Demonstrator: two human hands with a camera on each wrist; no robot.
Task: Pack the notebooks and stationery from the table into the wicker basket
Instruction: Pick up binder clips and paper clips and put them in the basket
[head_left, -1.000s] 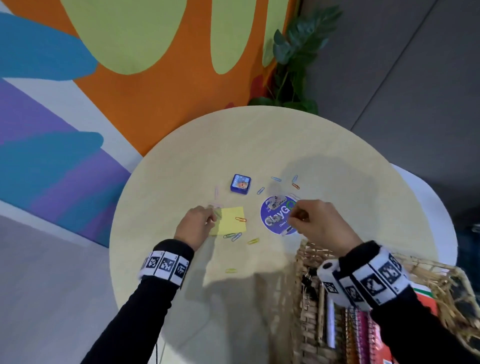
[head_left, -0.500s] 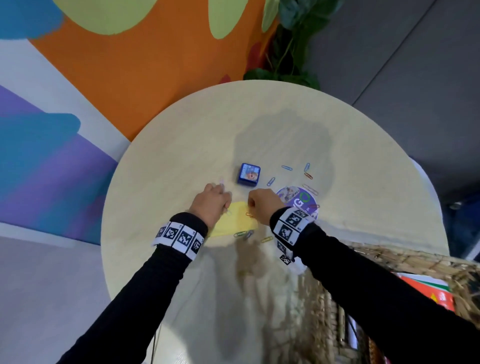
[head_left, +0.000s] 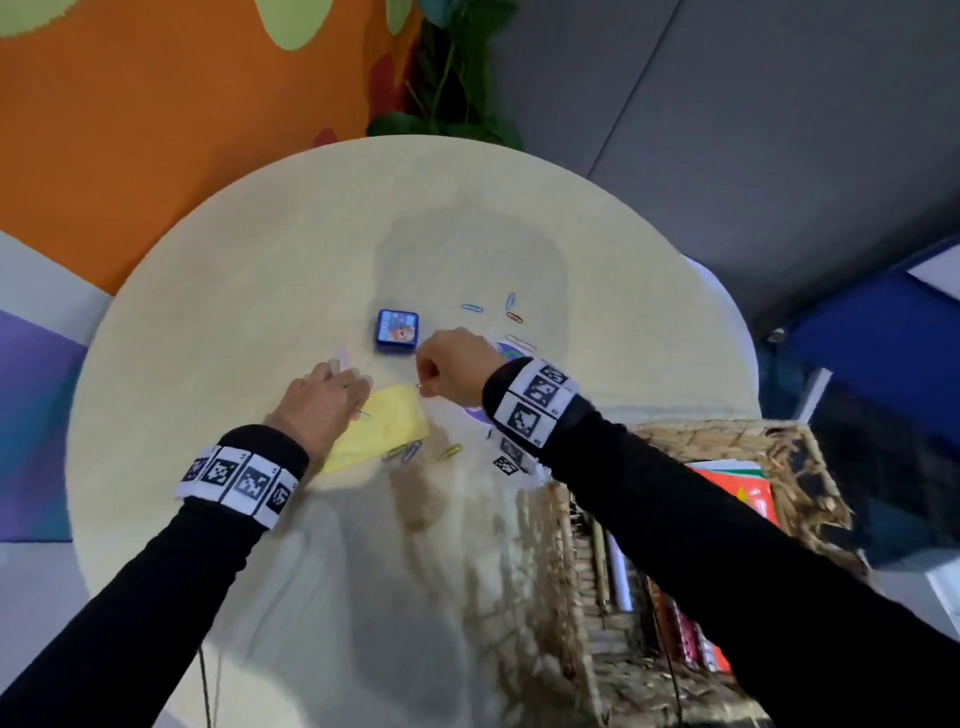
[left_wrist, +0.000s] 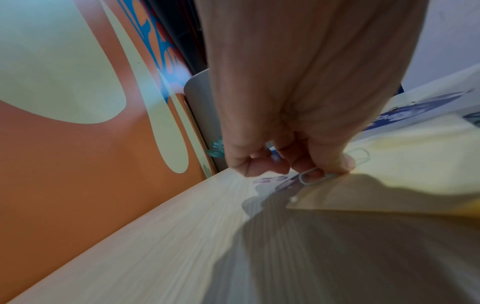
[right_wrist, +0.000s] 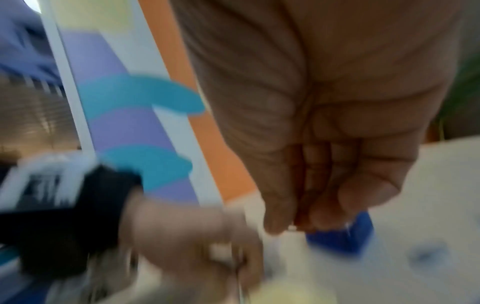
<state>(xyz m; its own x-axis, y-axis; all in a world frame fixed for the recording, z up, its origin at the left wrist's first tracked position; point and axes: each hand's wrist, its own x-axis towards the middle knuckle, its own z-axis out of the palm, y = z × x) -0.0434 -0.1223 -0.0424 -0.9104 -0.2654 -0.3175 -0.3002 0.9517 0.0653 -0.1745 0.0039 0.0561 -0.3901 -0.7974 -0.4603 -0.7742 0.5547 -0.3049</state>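
A yellow sticky-note pad (head_left: 382, 428) lies mid-table. My left hand (head_left: 353, 384) rests on its left corner, fingers curled, and pinches a white paper clip (left_wrist: 311, 178) against the pad's edge (left_wrist: 389, 164). My right hand (head_left: 423, 376) hovers just right of it, fingers curled, pinching a small paper clip (head_left: 418, 385); the right wrist view is blurred and shows only the closed fingertips (right_wrist: 275, 224). A small blue box (head_left: 397, 326) sits behind both hands. Several coloured paper clips (head_left: 471, 308) lie scattered. The wicker basket (head_left: 701, 434) stands at the near right.
A round blue sticker (head_left: 511, 353) lies mostly hidden under my right wrist. A red notebook (head_left: 743, 488) and other books stand inside the basket. A potted plant (head_left: 457, 78) stands behind the table against the painted wall.
My right hand left the round sticker, crossed left to the yellow pad and pinched a clip there. My left hand stayed at the pad's left corner.
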